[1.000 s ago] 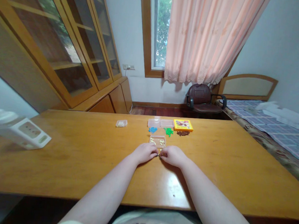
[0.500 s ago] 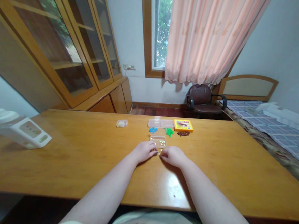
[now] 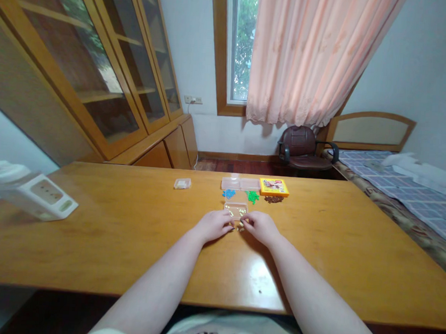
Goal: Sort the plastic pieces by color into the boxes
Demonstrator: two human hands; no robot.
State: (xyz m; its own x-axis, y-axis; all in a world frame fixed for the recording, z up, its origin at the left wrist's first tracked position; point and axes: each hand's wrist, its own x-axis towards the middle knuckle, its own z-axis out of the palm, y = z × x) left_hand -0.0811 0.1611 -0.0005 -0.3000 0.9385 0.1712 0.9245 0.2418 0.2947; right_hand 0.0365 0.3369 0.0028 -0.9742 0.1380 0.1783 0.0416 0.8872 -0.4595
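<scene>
My left hand (image 3: 216,226) rests on the table at the near left corner of a small clear plastic box (image 3: 236,204), its fingers curled together. My right hand (image 3: 260,226) is at the box's near right corner, thumb and fingers pinched; anything between them is too small to make out. Small pale yellow pieces (image 3: 242,212) lie scattered inside the box. A few more loose pale pieces (image 3: 239,230) are on the tabletop between my fingertips. The box's clear lid (image 3: 236,195) appears to stand open behind it.
Behind the box lie piles of blue pieces (image 3: 229,193), green pieces (image 3: 253,196) and brown pieces (image 3: 273,200). Clear trays (image 3: 240,183) and a yellow box (image 3: 274,187) stand farther back. Left are a small clear container (image 3: 182,183) and a white jug-like container (image 3: 28,193).
My right hand has moved slightly away from me, from the loose pieces to the box's near edge. My left hand has hardly moved.
</scene>
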